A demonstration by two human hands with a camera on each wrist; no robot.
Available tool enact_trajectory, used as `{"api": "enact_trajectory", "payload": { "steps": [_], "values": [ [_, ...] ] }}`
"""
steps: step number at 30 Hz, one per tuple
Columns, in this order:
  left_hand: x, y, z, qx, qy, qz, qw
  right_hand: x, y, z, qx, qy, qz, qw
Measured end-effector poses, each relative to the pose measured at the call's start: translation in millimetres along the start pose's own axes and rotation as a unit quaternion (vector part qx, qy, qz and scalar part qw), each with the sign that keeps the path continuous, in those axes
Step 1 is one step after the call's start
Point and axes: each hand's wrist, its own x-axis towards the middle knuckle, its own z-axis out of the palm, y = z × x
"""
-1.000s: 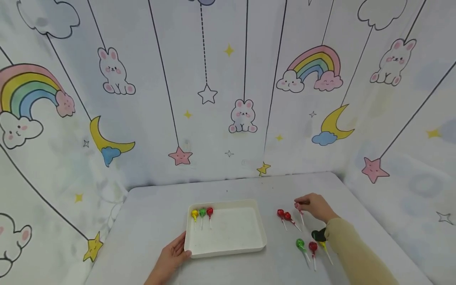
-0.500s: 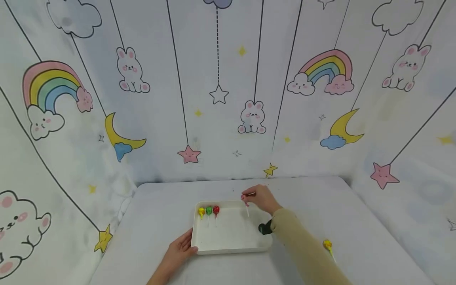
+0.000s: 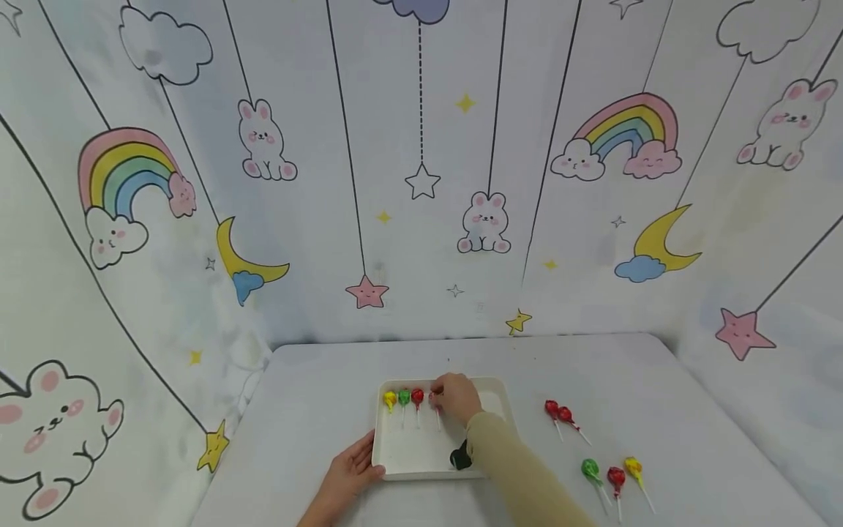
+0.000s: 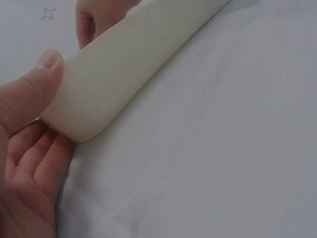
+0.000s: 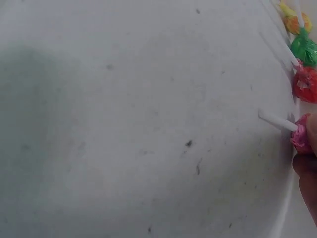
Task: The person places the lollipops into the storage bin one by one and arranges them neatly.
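A white rectangular tray (image 3: 408,455) lies on the table, and my left hand (image 3: 349,471) holds its near left corner. In the left wrist view the thumb presses the rim while the other fingers sit at the underside of the corner. Along the tray's far side lie a yellow lollipop (image 3: 390,400), a green lollipop (image 3: 405,397) and a red lollipop (image 3: 418,397), sticks toward me. Right of them my right hand (image 3: 459,399) pinches a pink lollipop (image 5: 299,139) by its wrapped head, its stick over the tray floor. The fingers partly hide that head.
Right of the tray, two red lollipops (image 3: 551,408) lie side by side on the white table (image 3: 316,410). Nearer me are a green lollipop (image 3: 590,469), another red one and a yellow one. A patterned cloth wall (image 3: 421,241) stands behind the table.
My right hand has carried the pink lollipop from the right of the table leftward, over the tray and down beside the red one. The left hand stays on the tray corner.
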Motion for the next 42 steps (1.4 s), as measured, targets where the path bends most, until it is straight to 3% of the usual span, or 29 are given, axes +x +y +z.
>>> {"api": "enact_trajectory", "payload": {
  "steps": [11, 27, 31, 36, 42],
  "values": [
    [3.3, 0.8, 8.3, -0.009, -0.009, -0.009, 0.9999, -5.5, 2.1, -4.3, -0.006, 0.027, 0.004, 0.9996],
    [5.1, -7.9, 14.4, -0.006, -0.011, 0.006, 0.9999, -14.2, 5.4, -13.4, -0.001, 0.025, 0.039, 0.9989],
    [6.7, -13.1, 14.0, -0.01, -0.011, 0.011, 0.9998, -18.3, 12.1, -32.5, 0.017, 0.019, 0.019, 0.9995],
    [5.9, -12.2, 10.1, 0.009, -0.002, 0.011, 0.9999, -26.9, 40.0, -72.3, 0.046, 0.004, -0.023, 0.9987],
    [4.2, -6.2, 2.6, 0.004, 0.017, -0.006, 0.9998, -43.7, 95.5, -130.8, 0.062, 0.022, 0.002, 0.9978]
  ]
}}
